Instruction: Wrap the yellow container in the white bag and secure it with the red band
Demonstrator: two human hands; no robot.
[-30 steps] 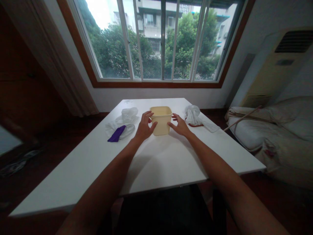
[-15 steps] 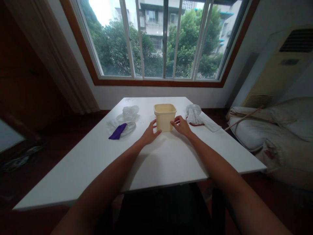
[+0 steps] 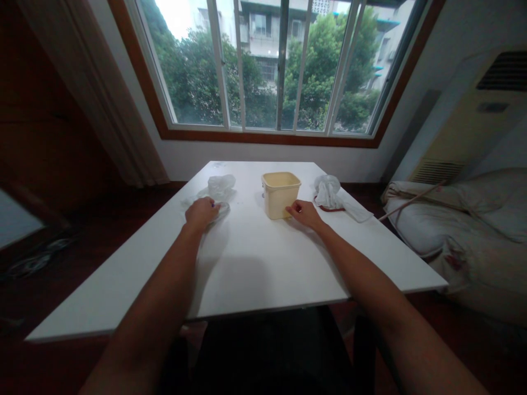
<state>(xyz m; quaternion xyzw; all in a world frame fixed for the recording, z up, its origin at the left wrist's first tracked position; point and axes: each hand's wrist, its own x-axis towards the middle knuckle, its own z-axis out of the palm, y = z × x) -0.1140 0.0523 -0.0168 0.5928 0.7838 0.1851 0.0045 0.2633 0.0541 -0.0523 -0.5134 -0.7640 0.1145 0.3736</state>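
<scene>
A pale yellow plastic tub [image 3: 281, 194] stands open on the white table [image 3: 255, 263], near the far middle. My right hand [image 3: 303, 213] rests at the tub's lower right side, fingers curled against it. My left hand [image 3: 201, 212] lies over the white plastic bags [image 3: 220, 186] to the left, fingers closed on the purple cloth, of which only a sliver shows at the knuckles.
Crumpled white plastic with a red-rimmed item [image 3: 328, 193] lies right of the tub. A window spans the far wall. A covered sofa [image 3: 461, 219] and a tall air conditioner [image 3: 469, 126] stand at the right. A curtain hangs at the left.
My left hand left the tub and moved left onto the purple cloth and bags, covering the cloth. My right hand stayed by the tub's right side.
</scene>
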